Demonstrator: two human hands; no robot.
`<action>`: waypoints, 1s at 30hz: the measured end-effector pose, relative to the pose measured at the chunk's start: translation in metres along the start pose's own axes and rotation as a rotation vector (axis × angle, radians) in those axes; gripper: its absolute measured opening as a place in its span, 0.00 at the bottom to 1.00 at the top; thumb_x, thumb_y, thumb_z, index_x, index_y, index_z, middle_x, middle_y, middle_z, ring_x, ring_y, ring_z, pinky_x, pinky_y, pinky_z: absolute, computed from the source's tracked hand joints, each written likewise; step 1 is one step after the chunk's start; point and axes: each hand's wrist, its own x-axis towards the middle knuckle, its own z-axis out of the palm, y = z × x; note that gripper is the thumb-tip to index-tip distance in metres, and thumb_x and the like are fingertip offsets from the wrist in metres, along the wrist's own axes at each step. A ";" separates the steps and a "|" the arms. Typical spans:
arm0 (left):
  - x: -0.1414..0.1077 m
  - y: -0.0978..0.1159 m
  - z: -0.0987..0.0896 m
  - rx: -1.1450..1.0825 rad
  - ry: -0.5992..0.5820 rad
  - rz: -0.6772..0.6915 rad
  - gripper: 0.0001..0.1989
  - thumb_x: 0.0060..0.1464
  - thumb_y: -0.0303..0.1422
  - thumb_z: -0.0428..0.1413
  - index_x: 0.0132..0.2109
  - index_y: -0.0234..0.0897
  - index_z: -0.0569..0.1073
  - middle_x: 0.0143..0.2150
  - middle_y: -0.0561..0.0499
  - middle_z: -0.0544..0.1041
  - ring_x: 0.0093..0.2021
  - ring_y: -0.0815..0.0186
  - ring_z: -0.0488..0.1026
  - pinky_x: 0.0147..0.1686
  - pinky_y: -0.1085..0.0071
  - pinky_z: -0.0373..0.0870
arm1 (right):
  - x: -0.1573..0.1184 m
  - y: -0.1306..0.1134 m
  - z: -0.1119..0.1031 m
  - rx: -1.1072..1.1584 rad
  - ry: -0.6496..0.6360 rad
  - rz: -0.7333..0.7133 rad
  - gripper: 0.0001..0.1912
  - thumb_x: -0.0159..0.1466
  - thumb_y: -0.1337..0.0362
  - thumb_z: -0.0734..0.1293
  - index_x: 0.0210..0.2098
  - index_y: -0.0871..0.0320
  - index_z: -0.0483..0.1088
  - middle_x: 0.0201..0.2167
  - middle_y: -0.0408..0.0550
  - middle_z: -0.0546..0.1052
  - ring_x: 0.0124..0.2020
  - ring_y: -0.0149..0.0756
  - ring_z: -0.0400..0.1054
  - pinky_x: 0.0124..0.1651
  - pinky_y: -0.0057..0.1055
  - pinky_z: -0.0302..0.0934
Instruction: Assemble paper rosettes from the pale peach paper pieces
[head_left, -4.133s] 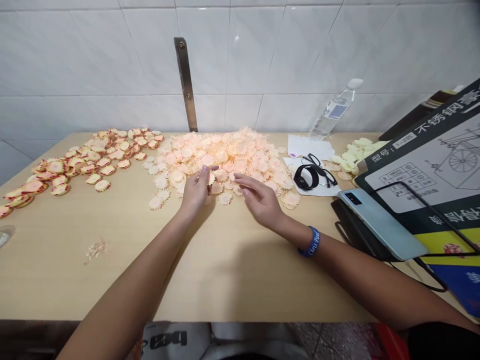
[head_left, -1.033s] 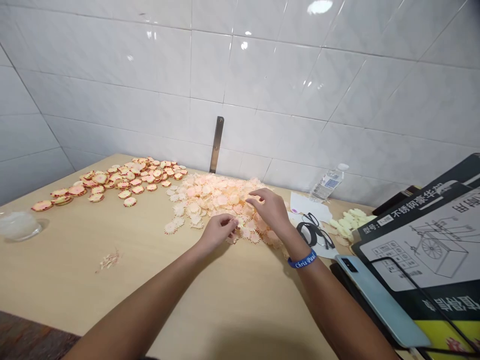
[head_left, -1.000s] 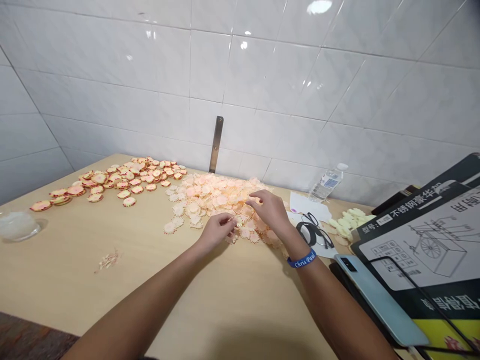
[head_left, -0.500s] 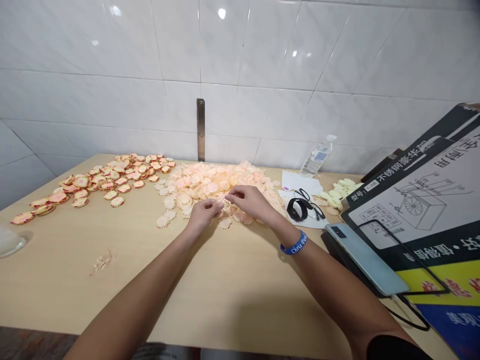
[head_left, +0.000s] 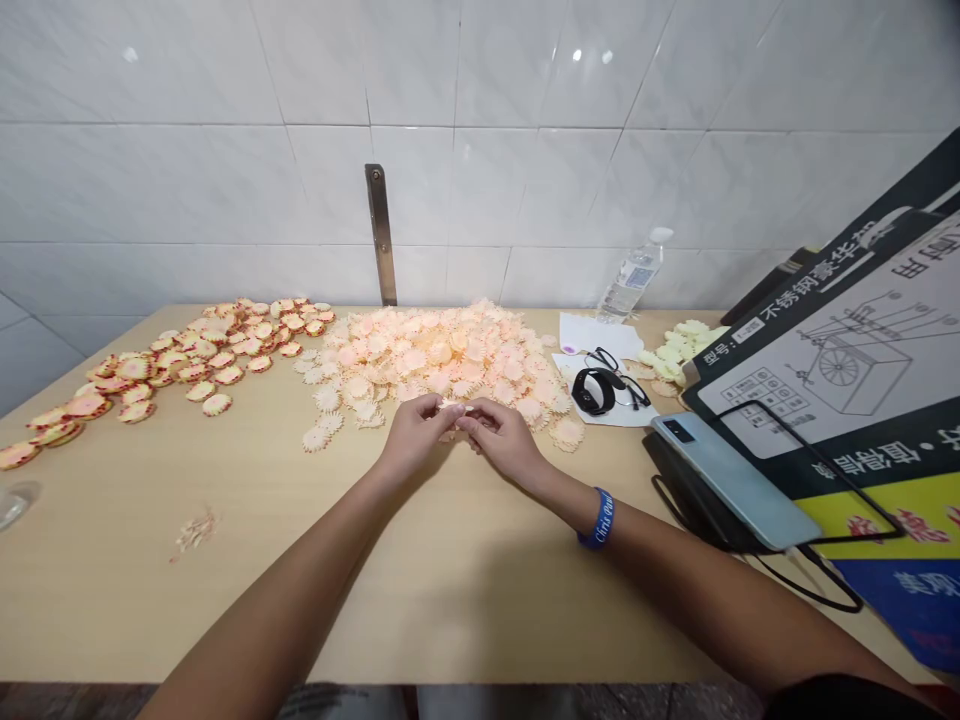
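My left hand [head_left: 415,432] and my right hand [head_left: 504,440] meet at the near edge of a heap of pale pink, frilly-edged discs [head_left: 450,350]. Between the fingertips of both hands is a thin pale disc [head_left: 454,404], seen nearly edge-on. Thumbs and fingers of each hand are pinched on it and hide most of it. A blue wristband [head_left: 598,518] circles my right forearm. Loose discs [head_left: 322,432] lie flat to the left of my left hand.
Red-edged discs [head_left: 217,360] spread along the left. Small pale scraps [head_left: 195,530] lie near the front left. At right are a bottle [head_left: 634,275], glasses [head_left: 634,392], a black watch [head_left: 592,392], pale green discs [head_left: 679,350], a phone [head_left: 731,480] and a printed box [head_left: 832,370].
My hands have come closer together and slightly nearer to me, now both at the pale disc. The camera view has tilted and shifted a little.
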 end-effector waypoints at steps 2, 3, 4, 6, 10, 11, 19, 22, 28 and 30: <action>0.003 0.000 -0.003 -0.002 -0.006 0.013 0.15 0.47 0.42 0.59 0.23 0.34 0.71 0.22 0.52 0.71 0.27 0.68 0.67 0.29 0.72 0.62 | 0.000 0.002 -0.002 -0.048 0.095 -0.041 0.12 0.61 0.54 0.66 0.35 0.56 0.69 0.23 0.41 0.70 0.22 0.29 0.63 0.25 0.27 0.58; 0.004 0.000 -0.004 -0.010 -0.013 0.013 0.14 0.46 0.42 0.59 0.25 0.34 0.73 0.24 0.51 0.73 0.28 0.67 0.68 0.31 0.72 0.63 | 0.000 0.003 -0.002 -0.059 0.119 -0.053 0.11 0.61 0.55 0.66 0.35 0.56 0.69 0.25 0.42 0.70 0.23 0.29 0.63 0.26 0.27 0.58; 0.005 0.001 -0.004 -0.019 -0.019 0.010 0.14 0.46 0.42 0.60 0.27 0.34 0.75 0.26 0.51 0.74 0.30 0.66 0.69 0.32 0.72 0.64 | 0.000 0.005 -0.003 -0.064 0.126 -0.060 0.10 0.62 0.55 0.65 0.35 0.56 0.69 0.26 0.43 0.71 0.24 0.30 0.64 0.26 0.27 0.58; 0.006 0.001 -0.004 -0.033 -0.026 -0.002 0.14 0.45 0.42 0.60 0.29 0.33 0.76 0.27 0.50 0.75 0.30 0.66 0.69 0.32 0.71 0.64 | -0.001 0.006 -0.003 -0.061 0.120 -0.067 0.10 0.62 0.56 0.65 0.35 0.56 0.69 0.27 0.43 0.72 0.24 0.30 0.64 0.27 0.27 0.59; 0.005 -0.001 -0.002 -0.050 -0.025 -0.002 0.14 0.46 0.42 0.61 0.29 0.34 0.74 0.25 0.52 0.73 0.28 0.68 0.68 0.29 0.72 0.64 | -0.001 0.008 -0.002 -0.066 0.082 -0.081 0.08 0.63 0.58 0.64 0.34 0.56 0.68 0.26 0.43 0.71 0.24 0.30 0.64 0.27 0.27 0.58; 0.005 -0.002 -0.002 -0.050 -0.019 0.000 0.14 0.46 0.42 0.61 0.28 0.34 0.73 0.25 0.52 0.72 0.27 0.68 0.68 0.29 0.73 0.64 | -0.001 0.008 -0.002 -0.071 0.072 -0.084 0.08 0.63 0.58 0.63 0.34 0.56 0.68 0.26 0.43 0.71 0.24 0.30 0.64 0.27 0.27 0.58; 0.006 -0.005 -0.004 0.024 0.006 -0.024 0.14 0.45 0.40 0.61 0.23 0.34 0.71 0.20 0.53 0.71 0.24 0.69 0.67 0.27 0.74 0.62 | -0.001 0.009 -0.004 0.034 0.026 -0.050 0.09 0.63 0.56 0.63 0.34 0.56 0.68 0.25 0.42 0.70 0.24 0.28 0.63 0.27 0.27 0.58; 0.006 -0.005 -0.004 0.056 0.009 0.002 0.14 0.46 0.40 0.60 0.23 0.34 0.70 0.20 0.53 0.72 0.24 0.70 0.67 0.26 0.74 0.61 | 0.000 0.010 -0.004 0.080 0.007 -0.036 0.11 0.62 0.55 0.65 0.35 0.56 0.68 0.26 0.41 0.70 0.24 0.28 0.63 0.27 0.26 0.59; 0.006 -0.002 -0.002 0.067 -0.020 0.009 0.13 0.50 0.38 0.57 0.23 0.34 0.71 0.20 0.52 0.73 0.24 0.69 0.70 0.27 0.74 0.65 | 0.001 0.009 -0.004 0.136 0.005 -0.023 0.12 0.60 0.53 0.67 0.34 0.56 0.68 0.27 0.42 0.72 0.25 0.27 0.64 0.27 0.26 0.60; 0.005 -0.001 0.000 0.084 -0.020 0.001 0.13 0.51 0.37 0.56 0.23 0.34 0.71 0.20 0.52 0.72 0.24 0.69 0.70 0.27 0.74 0.65 | 0.001 0.008 -0.004 0.161 0.008 -0.027 0.12 0.60 0.54 0.67 0.34 0.56 0.68 0.28 0.42 0.72 0.25 0.27 0.65 0.28 0.26 0.60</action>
